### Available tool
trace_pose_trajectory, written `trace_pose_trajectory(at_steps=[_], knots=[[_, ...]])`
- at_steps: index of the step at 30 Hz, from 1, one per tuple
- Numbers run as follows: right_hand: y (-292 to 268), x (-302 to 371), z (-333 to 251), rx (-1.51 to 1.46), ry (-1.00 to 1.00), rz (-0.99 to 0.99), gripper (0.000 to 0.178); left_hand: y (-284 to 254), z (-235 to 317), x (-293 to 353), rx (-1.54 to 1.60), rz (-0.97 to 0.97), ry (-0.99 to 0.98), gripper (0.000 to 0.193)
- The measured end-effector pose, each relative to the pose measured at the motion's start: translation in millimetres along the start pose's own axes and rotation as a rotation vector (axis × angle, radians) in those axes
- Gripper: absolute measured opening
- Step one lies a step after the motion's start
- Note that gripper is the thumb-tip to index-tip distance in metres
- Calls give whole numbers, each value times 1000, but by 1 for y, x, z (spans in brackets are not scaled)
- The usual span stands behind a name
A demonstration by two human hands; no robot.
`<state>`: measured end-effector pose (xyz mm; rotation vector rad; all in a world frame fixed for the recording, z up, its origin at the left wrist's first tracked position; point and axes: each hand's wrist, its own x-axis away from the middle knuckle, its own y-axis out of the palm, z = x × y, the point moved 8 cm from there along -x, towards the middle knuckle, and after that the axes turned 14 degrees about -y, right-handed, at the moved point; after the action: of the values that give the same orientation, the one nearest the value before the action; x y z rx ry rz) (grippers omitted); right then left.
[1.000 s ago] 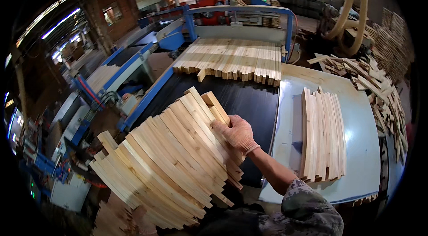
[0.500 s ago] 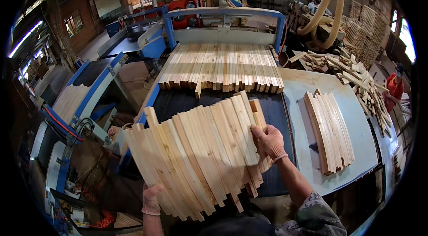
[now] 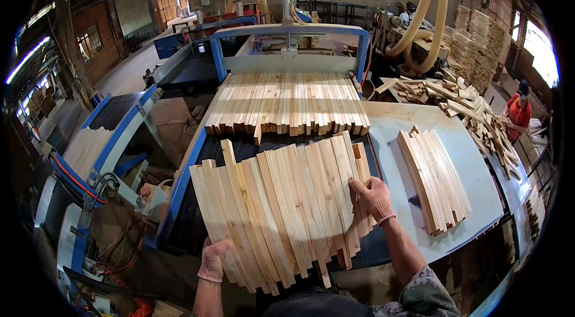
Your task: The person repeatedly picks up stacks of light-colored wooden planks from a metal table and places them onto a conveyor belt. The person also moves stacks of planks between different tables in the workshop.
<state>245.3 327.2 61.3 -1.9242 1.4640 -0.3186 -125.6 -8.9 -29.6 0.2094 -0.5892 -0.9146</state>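
A broad bundle of wooden strips (image 3: 281,209) is held between my two gloved hands, tilted, with uneven ends. My left hand (image 3: 213,258) is closed around its lower left edge, thumb on top. At the right edge my right hand (image 3: 372,198) grips the bundle, fingers wrapped on the outer strips. Under it lies a black conveyor belt (image 3: 190,221). Beyond, a tight row of similar wooden strips (image 3: 287,101) rests on the belt, one strip jutting toward me. The undersides of the bundle and some fingers are hidden.
A blue machine frame (image 3: 287,29) spans the belt's far end. On the pale side table (image 3: 386,155) lies a smaller stack of strips (image 3: 432,179). Loose offcuts (image 3: 461,101) are heaped at right, near a person in red (image 3: 517,114). Another conveyor (image 3: 114,116) stands at left.
The bundle has swung to a more level angle and shifted right, both hands moving with it. My left hand has risen slightly. The view has turned a little.
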Motion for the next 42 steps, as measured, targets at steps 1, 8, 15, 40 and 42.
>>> trace_pose_trajectory(at_steps=[1, 8, 15, 40, 42], knots=[[0, 0, 5, -9, 4, 3, 68, 8, 5, 1, -24, -7, 13, 59], [-6, 1, 17, -134, 37, 1, 66, 15, 8, -5, -87, -21, 6, 61], [-12, -6, 31, -176, 73, -3, 66, 28, 1, -7, -34, -27, -1, 55], [-31, 5, 47, 49, 166, -44, 74, 44, -30, -32, -45, -46, -101, 50], [-27, 4, 47, 44, 167, -55, 74, 56, -23, -23, -40, -69, -117, 59]])
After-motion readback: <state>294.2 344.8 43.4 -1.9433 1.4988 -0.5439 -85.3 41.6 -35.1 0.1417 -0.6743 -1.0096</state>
